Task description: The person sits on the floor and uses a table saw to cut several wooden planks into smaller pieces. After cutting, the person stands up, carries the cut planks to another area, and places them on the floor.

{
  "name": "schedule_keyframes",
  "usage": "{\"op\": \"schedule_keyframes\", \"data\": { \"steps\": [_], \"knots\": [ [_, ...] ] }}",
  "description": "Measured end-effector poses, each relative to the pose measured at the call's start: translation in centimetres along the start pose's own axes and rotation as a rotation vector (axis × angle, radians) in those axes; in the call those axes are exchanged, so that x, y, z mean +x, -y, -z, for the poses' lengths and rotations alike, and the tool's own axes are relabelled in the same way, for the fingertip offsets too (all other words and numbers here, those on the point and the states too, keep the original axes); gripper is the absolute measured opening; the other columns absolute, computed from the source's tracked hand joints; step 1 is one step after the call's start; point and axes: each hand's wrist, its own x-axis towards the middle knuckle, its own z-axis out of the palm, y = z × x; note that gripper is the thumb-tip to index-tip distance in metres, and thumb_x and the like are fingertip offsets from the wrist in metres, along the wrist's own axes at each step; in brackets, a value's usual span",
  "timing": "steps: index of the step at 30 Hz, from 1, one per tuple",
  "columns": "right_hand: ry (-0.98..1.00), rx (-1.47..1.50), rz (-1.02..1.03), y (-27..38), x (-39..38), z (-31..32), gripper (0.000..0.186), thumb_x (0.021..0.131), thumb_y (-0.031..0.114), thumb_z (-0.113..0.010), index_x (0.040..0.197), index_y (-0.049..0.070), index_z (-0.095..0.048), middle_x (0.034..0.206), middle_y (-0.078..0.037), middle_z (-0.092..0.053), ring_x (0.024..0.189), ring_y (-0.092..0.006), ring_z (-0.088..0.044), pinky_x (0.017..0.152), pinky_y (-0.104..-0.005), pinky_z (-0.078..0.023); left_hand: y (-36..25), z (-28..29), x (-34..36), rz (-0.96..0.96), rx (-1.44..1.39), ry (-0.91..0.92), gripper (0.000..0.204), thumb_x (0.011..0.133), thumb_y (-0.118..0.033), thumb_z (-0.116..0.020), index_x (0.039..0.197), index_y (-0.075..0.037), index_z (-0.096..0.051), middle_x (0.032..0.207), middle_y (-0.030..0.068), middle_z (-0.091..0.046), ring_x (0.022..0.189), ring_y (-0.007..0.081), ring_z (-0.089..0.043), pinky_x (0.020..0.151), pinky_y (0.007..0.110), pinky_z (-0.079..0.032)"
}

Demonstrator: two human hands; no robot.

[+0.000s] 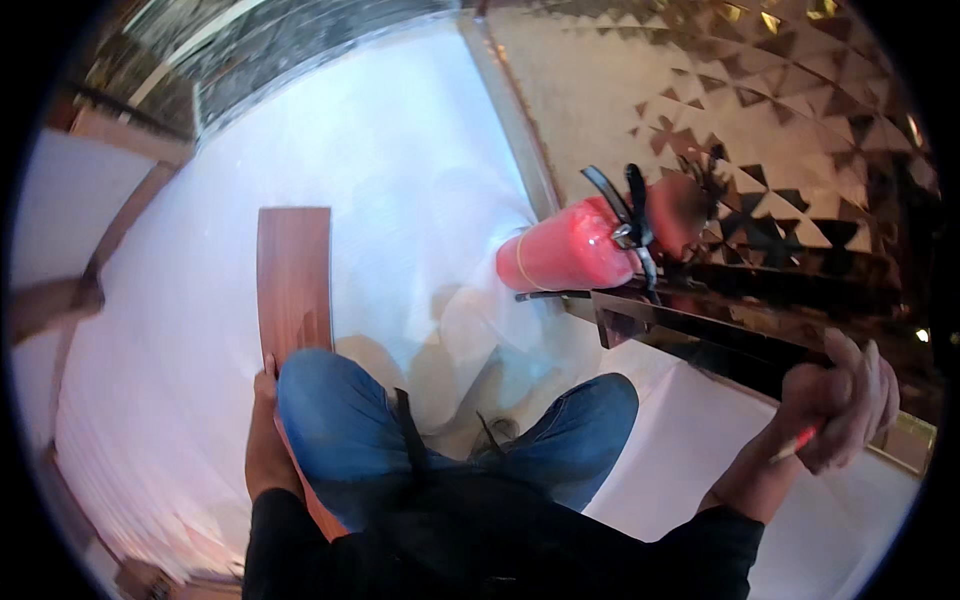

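Note:
A long reddish-brown wood plank (294,270) lies lengthwise on the white floor covering, and my left knee hides part of it. My left hand (265,384) grips the plank's left edge beside that knee, with most of its fingers out of sight. Out to the right, my right hand (838,405) is closed around a red pencil (797,442), whose pale tip points down and left. This hand is raised close to a dark glossy ledge (700,335) along the mirrored wall, where reflections blur its outline.
A red fire extinguisher (570,248) with a black handle lies tilted by the ledge, right of the plank. Behind it rises a patterned mirrored wall (600,90). White sheeting (390,130) covers the floor, with grey marbled tile (290,35) at the far edge and brown-trimmed panels (75,200) on the left.

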Motion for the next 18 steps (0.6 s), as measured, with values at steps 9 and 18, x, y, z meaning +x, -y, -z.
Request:
{"op": "schedule_keyframes", "data": {
  "steps": [9,18],
  "knots": [
    [-0.093,0.03,-0.01,-0.1,0.8,-0.9,0.011,0.09,0.01,-0.062,0.097,0.008,-0.07,0.078,-0.005,-0.069,0.063,-0.0194,-0.063,0.067,-0.0323,-0.047,-5.9,6.3,4.4,-0.401,0.152,-0.324,0.053,0.087,-0.032,-0.068,0.12,0.009,-0.057,0.11,0.0276,-0.063,0.102,0.0382,-0.062,0.09,0.043,-0.049],
    [-0.181,-0.06,-0.056,-0.6,-0.2,-5.3,0.022,0.083,0.01,-0.067,0.105,0.013,-0.071,0.078,0.002,-0.066,0.074,-0.0132,-0.062,0.076,-0.0275,-0.043,-42.0,0.5,-11.5,-1.43,-0.173,-0.022,0.038,0.088,-0.017,-0.07,0.121,0.0,-0.059,0.115,0.0166,-0.06,0.104,0.0273,-0.06,0.092,0.037,-0.049]
  ]
}}
